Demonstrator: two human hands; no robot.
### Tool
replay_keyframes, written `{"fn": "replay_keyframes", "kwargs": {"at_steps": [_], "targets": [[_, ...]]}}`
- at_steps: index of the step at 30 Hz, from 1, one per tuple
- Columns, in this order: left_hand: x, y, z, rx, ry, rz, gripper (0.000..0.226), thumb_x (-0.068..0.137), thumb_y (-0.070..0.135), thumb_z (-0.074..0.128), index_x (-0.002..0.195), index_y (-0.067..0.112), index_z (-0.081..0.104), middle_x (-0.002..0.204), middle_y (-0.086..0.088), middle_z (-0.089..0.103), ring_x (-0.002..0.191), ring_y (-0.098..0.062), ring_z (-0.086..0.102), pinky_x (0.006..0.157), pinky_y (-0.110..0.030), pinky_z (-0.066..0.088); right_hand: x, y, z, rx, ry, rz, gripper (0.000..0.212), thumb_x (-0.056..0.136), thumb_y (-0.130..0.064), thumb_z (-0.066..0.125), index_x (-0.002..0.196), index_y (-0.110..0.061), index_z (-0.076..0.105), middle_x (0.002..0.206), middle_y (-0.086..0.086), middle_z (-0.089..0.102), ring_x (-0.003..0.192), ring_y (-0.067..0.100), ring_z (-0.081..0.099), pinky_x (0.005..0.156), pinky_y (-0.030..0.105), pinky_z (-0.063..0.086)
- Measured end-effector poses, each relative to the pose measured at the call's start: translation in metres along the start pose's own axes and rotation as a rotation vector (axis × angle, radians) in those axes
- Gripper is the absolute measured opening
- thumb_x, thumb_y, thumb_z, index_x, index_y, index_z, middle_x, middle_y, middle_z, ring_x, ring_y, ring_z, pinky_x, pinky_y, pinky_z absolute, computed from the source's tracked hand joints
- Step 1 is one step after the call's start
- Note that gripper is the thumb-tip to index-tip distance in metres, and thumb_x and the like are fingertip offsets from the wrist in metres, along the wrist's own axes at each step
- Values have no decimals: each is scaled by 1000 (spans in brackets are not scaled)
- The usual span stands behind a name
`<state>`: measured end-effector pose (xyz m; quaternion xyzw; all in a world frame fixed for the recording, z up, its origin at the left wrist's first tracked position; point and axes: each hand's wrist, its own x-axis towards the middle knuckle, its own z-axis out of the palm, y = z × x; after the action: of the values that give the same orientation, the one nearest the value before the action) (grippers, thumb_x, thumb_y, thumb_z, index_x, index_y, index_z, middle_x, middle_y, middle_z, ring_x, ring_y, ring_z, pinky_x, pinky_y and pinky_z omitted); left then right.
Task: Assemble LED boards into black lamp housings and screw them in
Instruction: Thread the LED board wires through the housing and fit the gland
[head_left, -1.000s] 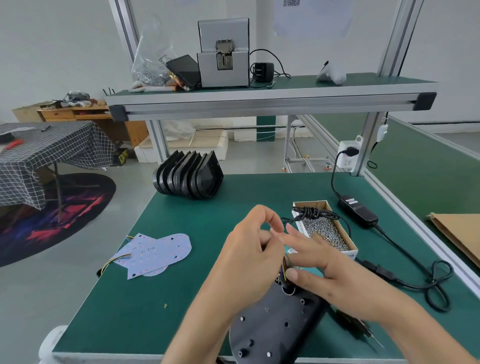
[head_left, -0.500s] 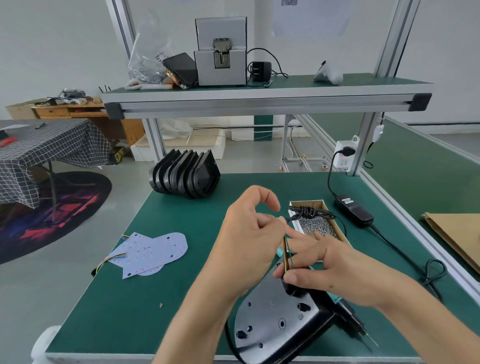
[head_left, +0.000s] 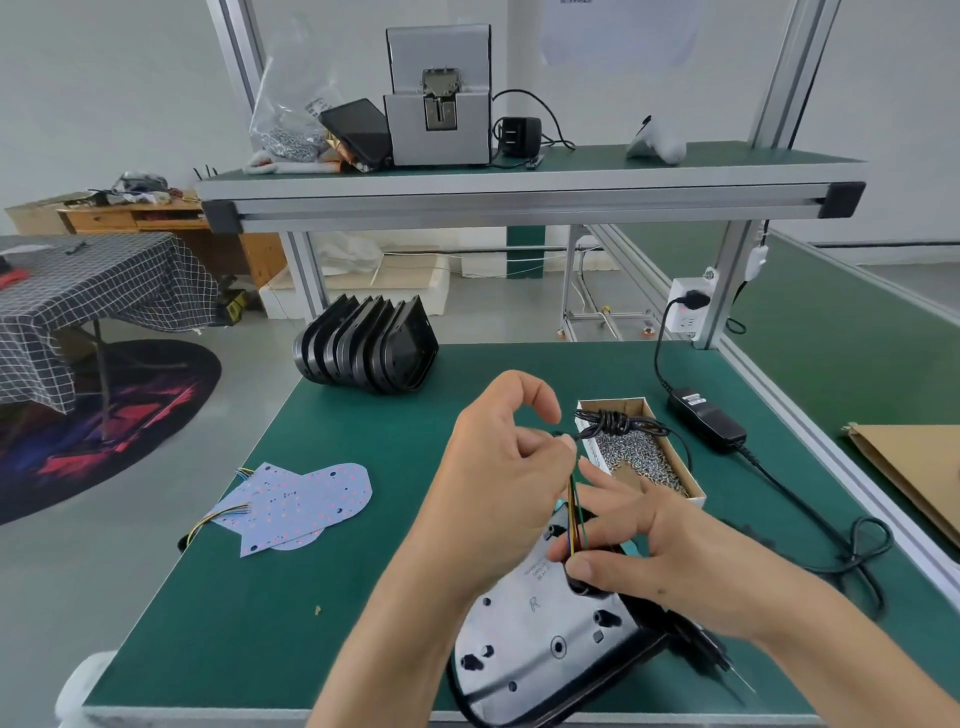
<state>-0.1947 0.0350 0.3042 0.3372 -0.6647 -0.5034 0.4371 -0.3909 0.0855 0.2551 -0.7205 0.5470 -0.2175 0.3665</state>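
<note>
I had the black moulded lamp housing (head_left: 540, 644) tilted at the near edge of the green surface (head_left: 363, 623). My left hand (head_left: 498, 467) pinched the coloured wire bundle (head_left: 575, 519) taut — my right hand (head_left: 639, 551) clamped it at the housing's hole. The wires seemed mid-threading; next they needed pulling fully through.

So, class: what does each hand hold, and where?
Left hand pinches the wire bundle near its top; right hand grips it low, at the housing.

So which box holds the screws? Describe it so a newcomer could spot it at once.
Start at the green workbench and look just beyond the right hand. There sits a small open cardboard box of silvery screws. Unlike anything nearby, a knotted black cable lies across its far end.
</note>
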Motion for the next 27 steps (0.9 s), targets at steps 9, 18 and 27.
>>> {"fn": "replay_keyframes", "kwargs": {"at_steps": [9, 18, 27], "targets": [[-6, -9, -7, -44, 26, -20, 22, 93, 14, 58, 84, 34, 54, 59, -6, 38, 65, -41, 25, 52, -31, 23, -1, 7, 11, 51, 105, -87, 22, 95, -49, 71, 116, -55, 74, 159, -40, 30, 150, -19, 4, 131, 49, 0], [-4, 3, -25, -187, 105, 14, 24, 104, 0, 49, 93, 18, 59, 55, 8, 35, 51, -8, 30, 49, -15, 28, 0, 8, 37, 182, 166, -330, 44, 103, -36, 64, 145, -33, 49, 170, -2, 26, 157, 17, 26, 125, 31, 27], [2, -13, -41, -83, 176, 0, 30, 105, 11, 49, 91, 31, 66, 57, 8, 44, 52, -10, 33, 48, -15, 29, 27, 19, 77, 628, 564, -310, 91, 73, -72, 80, 148, -30, 50, 159, 4, 44, 146, 28, 47, 118, 51, 42]]}}
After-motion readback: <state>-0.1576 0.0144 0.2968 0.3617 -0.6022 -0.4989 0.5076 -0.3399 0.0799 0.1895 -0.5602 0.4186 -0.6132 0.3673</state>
